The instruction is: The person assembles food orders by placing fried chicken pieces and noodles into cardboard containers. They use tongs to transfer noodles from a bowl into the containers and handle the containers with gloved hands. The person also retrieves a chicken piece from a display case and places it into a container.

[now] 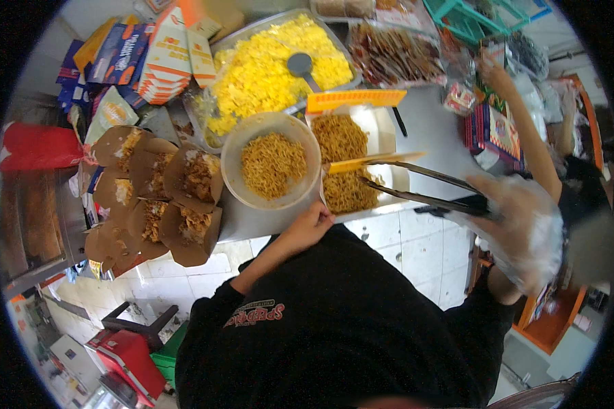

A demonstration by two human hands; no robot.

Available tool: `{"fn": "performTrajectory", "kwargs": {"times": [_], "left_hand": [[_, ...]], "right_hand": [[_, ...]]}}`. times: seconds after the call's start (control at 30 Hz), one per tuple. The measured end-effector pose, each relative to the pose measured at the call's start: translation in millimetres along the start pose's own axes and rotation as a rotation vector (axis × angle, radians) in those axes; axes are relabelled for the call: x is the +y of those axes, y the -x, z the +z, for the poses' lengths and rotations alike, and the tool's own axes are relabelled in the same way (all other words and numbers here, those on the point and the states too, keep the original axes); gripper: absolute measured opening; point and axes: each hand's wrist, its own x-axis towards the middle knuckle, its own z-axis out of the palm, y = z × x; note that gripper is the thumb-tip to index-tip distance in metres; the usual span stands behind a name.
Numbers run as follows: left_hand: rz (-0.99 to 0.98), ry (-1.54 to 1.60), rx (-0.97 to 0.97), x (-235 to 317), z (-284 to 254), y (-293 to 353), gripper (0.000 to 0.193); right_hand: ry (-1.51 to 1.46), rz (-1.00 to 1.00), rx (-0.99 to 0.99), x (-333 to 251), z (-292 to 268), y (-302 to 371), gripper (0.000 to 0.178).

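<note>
My right hand (515, 218), in a clear plastic glove, grips metal tongs (450, 201). Their tips reach over the noodles (348, 191) in the nearer paper box (397, 180). My bare left hand (312, 226) is closed at that box's near left corner, just below the bowl. A second paper box (382, 126) with noodles and a raised orange flap lies behind it. To the left of both boxes, a round plastic bowl (232, 163) holds more noodles.
A tray (208, 129) of scrambled egg with a dark spoon (300, 65) stands behind the bowl. Several brown boxes (201, 177) of food sit at the left, near folded cartons (167, 58). Another person's arm (525, 123) reaches in at the right, by packaged goods (494, 136).
</note>
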Motion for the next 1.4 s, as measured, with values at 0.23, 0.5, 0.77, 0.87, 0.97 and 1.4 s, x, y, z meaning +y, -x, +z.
{"fn": "performTrajectory", "kwargs": {"times": [0.23, 0.5, 0.77, 0.87, 0.97, 1.4], "left_hand": [[-0.028, -0.12, -0.148, 0.6, -16.1, 20.1, 0.035], [0.051, -0.051, 0.025, -18.5, -17.4, 29.3, 0.038], [-0.052, 0.072, 0.126, -44.5, -11.1, 31.7, 0.045], [-0.067, 0.128, 0.188, -40.0, -9.2, 38.5, 0.045], [-0.19, 0.094, 0.183, -28.5, -5.8, 44.6, 0.045], [-0.157, 0.116, -0.011, -28.8, 39.2, 74.5, 0.05]], "right_hand": [[-0.026, -0.037, 0.063, 7.8, -7.9, -83.8, 0.053], [-0.095, -0.424, -0.124, -40.8, 126.1, -325.5, 0.072], [0.209, -0.488, -0.484, -91.9, 162.2, -389.2, 0.106], [0.205, -0.558, -0.492, -88.0, 163.7, -389.6, 0.114], [0.175, -0.611, -0.459, -74.2, 160.2, -388.8, 0.114], [-0.22, -0.815, -0.026, 15.9, 87.0, -289.8, 0.043]]}}
